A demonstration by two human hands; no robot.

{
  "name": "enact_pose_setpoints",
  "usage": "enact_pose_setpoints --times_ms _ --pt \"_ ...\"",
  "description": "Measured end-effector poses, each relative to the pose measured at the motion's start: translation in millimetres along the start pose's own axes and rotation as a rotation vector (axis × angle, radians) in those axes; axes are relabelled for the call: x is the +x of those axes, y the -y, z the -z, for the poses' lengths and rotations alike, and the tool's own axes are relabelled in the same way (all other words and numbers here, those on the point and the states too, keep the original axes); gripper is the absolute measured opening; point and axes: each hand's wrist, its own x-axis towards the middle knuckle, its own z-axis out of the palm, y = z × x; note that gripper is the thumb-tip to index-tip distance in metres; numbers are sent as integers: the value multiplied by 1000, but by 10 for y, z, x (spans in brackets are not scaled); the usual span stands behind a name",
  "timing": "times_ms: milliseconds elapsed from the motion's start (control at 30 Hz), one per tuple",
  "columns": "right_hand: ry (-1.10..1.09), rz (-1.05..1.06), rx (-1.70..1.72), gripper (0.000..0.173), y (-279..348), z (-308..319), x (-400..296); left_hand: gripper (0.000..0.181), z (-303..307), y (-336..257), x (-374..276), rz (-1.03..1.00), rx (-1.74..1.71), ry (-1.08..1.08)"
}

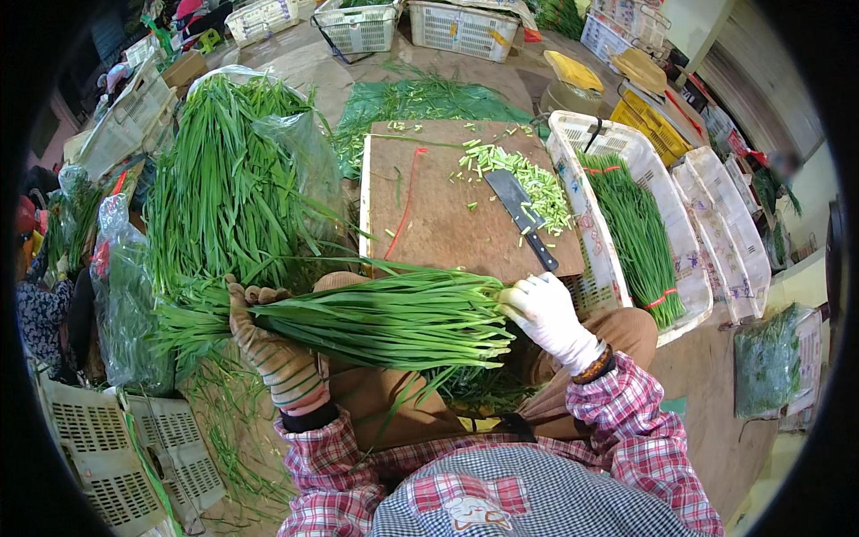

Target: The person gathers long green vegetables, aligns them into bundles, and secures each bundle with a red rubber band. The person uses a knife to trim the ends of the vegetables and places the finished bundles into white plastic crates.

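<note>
My left hand (272, 342), in a striped work glove, grips a bunch of garlic chives (389, 315) near its leafy end. The stalks lie level above my lap, cut ends to the right. My right hand (547, 322), in a white glove, has its fingers at the cut ends, pinching some stalks. Beyond the bunch is a wooden board (429, 201) with a cleaver (520, 215), cut stalk pieces (523, 174) and a red tie (407, 201) on it. A large heap of loose chives (215, 181) stands at the left.
Right of the board, a white plastic crate (694, 295) holds chives tied with red bands (631, 235). A green sheet (429, 101) with scraps lies behind the board. Plastic-bagged greens (131, 302) and crates (174, 443) are at the left. People (43, 302) sit at the far left.
</note>
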Motion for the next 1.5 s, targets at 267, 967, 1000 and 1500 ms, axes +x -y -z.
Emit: enact_pose_setpoints --times_ms 267,967,1000,1500 --pt "347 -385 -281 8 -471 -85 -1088 23 -20 53 6 62 -87 -33" --pt "355 -590 -157 14 -180 -160 -861 17 195 10 129 8 -94 23" --pt "524 -599 -115 28 -217 -110 -828 17 181 7 124 3 -88 5" --pt "128 -613 370 22 10 -254 -610 14 291 41 204 94 -189 40"
